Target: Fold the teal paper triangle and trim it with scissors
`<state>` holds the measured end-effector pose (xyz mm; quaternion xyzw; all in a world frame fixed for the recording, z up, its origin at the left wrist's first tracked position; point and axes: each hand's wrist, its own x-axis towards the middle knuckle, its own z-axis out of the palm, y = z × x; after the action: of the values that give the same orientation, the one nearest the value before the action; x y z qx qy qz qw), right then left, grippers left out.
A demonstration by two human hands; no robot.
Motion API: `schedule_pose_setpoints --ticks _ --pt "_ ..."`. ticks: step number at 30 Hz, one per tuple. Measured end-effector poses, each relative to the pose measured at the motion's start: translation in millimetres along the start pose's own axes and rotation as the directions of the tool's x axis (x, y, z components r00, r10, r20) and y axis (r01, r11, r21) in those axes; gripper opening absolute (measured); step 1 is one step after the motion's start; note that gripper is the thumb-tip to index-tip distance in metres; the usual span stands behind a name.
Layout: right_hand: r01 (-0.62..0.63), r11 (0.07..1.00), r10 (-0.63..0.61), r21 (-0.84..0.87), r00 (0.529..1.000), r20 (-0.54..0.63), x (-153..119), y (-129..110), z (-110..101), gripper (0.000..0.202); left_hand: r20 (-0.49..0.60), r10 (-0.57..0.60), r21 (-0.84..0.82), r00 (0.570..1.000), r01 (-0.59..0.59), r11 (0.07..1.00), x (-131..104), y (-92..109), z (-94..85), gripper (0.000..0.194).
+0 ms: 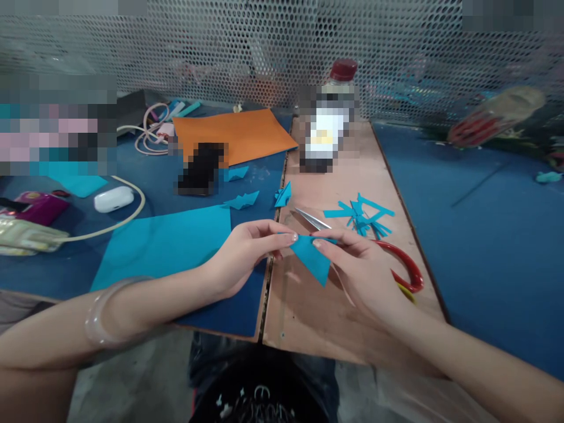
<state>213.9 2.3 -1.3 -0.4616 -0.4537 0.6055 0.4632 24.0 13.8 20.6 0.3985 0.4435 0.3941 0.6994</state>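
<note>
A small folded piece of blue paper [314,261] is held between my two hands above the wooden board. My left hand [247,252] pinches its left corner between thumb and fingers. The upper right edge is pinched by my right hand [356,258]. The paper's point hangs downward. Scissors [408,264] with red handles lie under and beside my right hand, their blades showing beyond the fingers. Thin blue paper strips [363,214] are heaped behind my right hand. Small folded blue pieces [282,195] lie behind my left hand.
A large blue sheet [167,241] lies partly under my left forearm. Farther back are an orange sheet [247,135], a dark phone [200,170], a lit phone [325,135] against a red-capped bottle [343,70], a white earphone case [113,200] and a cable [136,205].
</note>
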Motion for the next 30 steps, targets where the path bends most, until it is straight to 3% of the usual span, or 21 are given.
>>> schedule_pose_setpoints --ticks 9,24,30 --pt "0.018 1.0 -0.018 -0.022 1.0 -0.014 -0.4 0.3 1.5 0.015 0.031 0.042 0.044 0.999 -0.043 0.998 -0.7 -0.7 0.2 0.011" --pt "-0.004 1.0 0.002 -0.031 0.998 -0.065 -2.4 1.7 1.6 0.013 0.021 0.01 0.012 1.0 -0.01 1.0 -0.1 0.1 0.3 0.011" --pt "0.056 0.995 -0.062 -0.085 0.996 -0.067 1.0 3.2 -0.4 0.009 0.002 0.005 -0.006 1.0 -0.005 1.0 1.4 -0.4 0.0 0.012"
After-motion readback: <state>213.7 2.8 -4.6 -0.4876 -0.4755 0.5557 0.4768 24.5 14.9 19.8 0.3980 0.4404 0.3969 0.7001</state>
